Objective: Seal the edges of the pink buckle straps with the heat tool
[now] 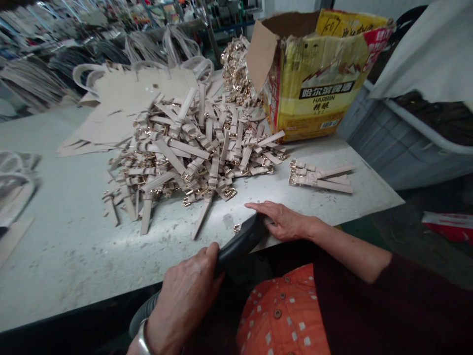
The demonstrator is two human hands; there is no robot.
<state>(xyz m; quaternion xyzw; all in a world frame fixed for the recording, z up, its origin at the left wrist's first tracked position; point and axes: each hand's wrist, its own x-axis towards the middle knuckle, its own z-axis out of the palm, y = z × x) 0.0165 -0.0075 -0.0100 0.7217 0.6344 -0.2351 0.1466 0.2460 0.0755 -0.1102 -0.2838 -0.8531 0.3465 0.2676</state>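
Here's the left hand (185,288), in front of the strap pile (192,148), fingers wrapped round a nozzle (238,245): smooth, dark, flattening toward its tip, a ribbed hose (142,313) showing beside the wrist. The right hand (283,221), nearer than the pile and to its right, meets that tip, fingers reaching out straight; whether they pinch anything, I can't tell. A metal buckle (237,228) peeks past the nozzle. Right of the pile, flat pale straps (328,181) fan across the scuffed surface (70,236); behind them stands a ragged cardboard box (314,93).
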